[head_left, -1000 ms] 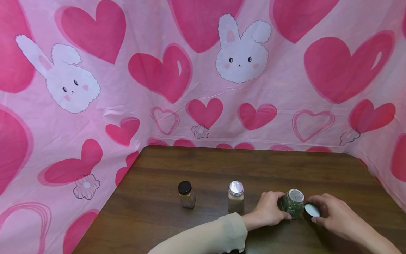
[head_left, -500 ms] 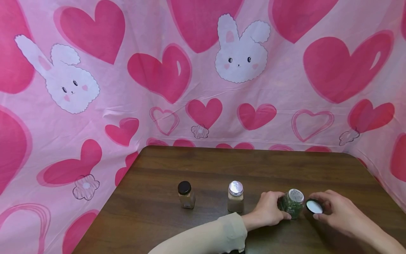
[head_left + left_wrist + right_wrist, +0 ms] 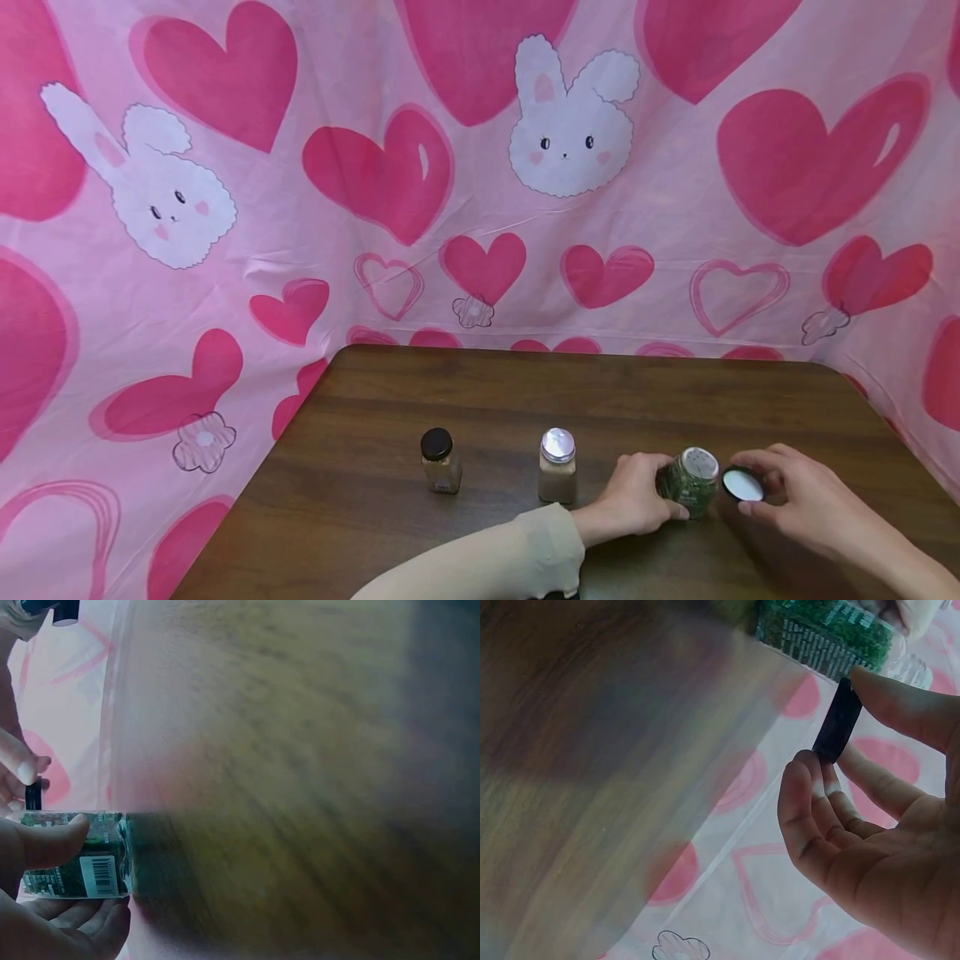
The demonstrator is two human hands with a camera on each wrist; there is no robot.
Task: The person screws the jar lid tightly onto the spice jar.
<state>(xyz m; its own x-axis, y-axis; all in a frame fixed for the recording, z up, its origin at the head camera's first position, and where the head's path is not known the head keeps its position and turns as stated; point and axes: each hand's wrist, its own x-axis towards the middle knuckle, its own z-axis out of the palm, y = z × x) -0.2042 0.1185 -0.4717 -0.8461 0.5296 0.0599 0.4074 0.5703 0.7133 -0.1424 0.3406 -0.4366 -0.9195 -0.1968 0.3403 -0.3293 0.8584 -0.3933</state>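
My left hand (image 3: 636, 495) grips a clear jar of green dried herbs (image 3: 692, 492) near the right of the table. Its top is a perforated shaker insert, uncapped. In the left wrist view, the thumb and fingers lie on both sides of the jar (image 3: 75, 859), and a barcode shows on its label. Just right of the jar, my right hand (image 3: 806, 500) pinches a black lid (image 3: 744, 485), its white inner side turned up and leftward. The right wrist view shows this lid (image 3: 838, 721) edge-on between thumb and fingers, apart from the jar.
A silver-topped spice jar (image 3: 558, 467) with pale brown contents stands left of my left hand. Farther left is a smaller spice jar (image 3: 441, 460) with a black cap. Behind the brown wooden table (image 3: 480, 383) hangs a pink heart-and-rabbit curtain (image 3: 675, 192).
My right hand has shifted slightly right and up with the black lid, widening its distance from the herb jar. The left hand and the jar have stayed in place.
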